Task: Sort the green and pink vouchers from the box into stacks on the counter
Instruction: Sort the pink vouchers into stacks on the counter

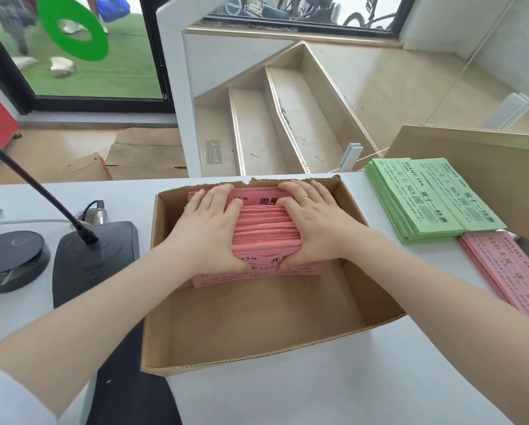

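Hands grip pink vouchers

Two bare forearms, two bare hands, and hardly anything worn!

The right hand carries a slim gold ring on one finger; the left hand wears no ring or band. Down in the lower left corner, there's the edge of a white sleeve at the left arm.

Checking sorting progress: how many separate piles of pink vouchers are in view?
2: one pink voucher bundle in the cardboard box, gripped by both hands; one pink stack on the counter's right, partly cropped.
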The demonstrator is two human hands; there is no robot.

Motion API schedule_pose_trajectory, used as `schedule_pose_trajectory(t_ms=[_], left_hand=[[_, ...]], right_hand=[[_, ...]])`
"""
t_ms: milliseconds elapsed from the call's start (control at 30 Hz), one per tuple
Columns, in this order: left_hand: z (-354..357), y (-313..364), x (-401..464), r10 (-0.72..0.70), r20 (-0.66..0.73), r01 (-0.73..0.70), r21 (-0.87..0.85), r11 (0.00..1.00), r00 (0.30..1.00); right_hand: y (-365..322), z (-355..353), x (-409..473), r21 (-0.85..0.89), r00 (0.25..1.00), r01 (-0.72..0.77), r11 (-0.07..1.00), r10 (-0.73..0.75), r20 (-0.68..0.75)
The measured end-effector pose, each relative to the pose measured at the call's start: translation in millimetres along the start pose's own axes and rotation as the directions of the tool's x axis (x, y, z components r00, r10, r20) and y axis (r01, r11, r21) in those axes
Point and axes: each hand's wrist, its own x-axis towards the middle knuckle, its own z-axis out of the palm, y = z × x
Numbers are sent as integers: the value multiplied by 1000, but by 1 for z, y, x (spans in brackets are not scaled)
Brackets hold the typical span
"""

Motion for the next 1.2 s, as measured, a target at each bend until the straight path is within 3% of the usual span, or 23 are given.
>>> schedule_pose_trajectory(t_ms=[300,500,667,833,967,1100,1200], left_hand=[[-5,0,8,-36,29,36,29,999,999],[-3,3,3,-28,57,26,40,999,998],[-5,1,2,3,88,-2,-13,1000,996],[-8,0,1,50,89,-57,80,995,995],[-19,-3,12,53,166,-59,31,998,985],[-32,-19,29,47,314,12,-184,983,948],[-36,-26,39,50,336,41,-258,965,941]], right_hand=[[-1,-9,7,117,1000,4,993,-7,30],[-1,-2,-6,18,1000,25,1000,-25,0],[0,-5,-1,65,995,39,997,-45,92],[-2,-9,3,-9,985,70,997,-68,157],[4,-18,16,134,975,39,990,-68,214],[19,-26,24,418,947,-99,903,-43,317],[22,-27,33,469,940,-141,872,-31,340]])
